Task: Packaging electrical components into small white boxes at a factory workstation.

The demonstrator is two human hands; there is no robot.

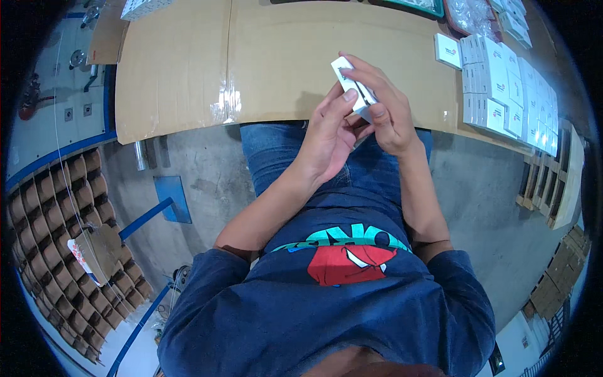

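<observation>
Both hands grip one small white box (353,88) above the desk's (188,69) near edge: right hand (386,107) curled over its top, left hand (330,135) pinching from below, long axis slanting away-left to near-right.

Bare cardboard sheet (188,69) lies open left of the hands; stacked white boxes (509,94) crowd the right.

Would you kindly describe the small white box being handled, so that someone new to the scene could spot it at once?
Start at the cardboard-covered table and come to its near edge, above the person's lap. There the left hand and right hand meet around a small white box. Unlike the white boxes stacked in rows at the table's right end, it is alone, tilted, and held in the air.
</observation>
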